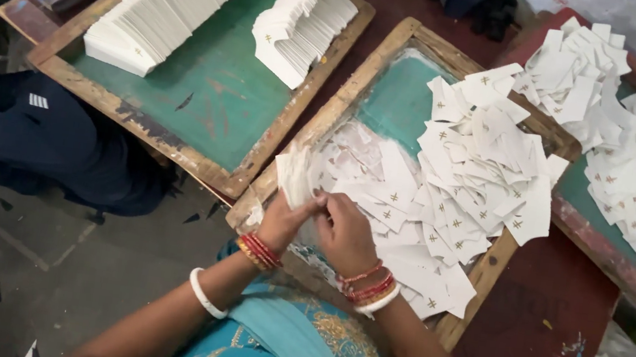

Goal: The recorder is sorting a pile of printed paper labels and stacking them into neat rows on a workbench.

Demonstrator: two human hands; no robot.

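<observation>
Paper cards (pixel 295 177) sit fanned in the left hand (pixel 280 216), pinched over the middle tray (pixel 477 277); right hand (pixel 344 231) fingers press their edge. Loose grip could spill them.

small white paper stack (pixel 296 174), fanned, upright, held

One camera, looking down from the person's head

It sits high and tips down and forward, close to the two hands at the bottom middle. The wooden tray (pixel 486 266) in front is near. The other trays lie farther up, and the grey floor (pixel 38 248) shows on the left.
</observation>
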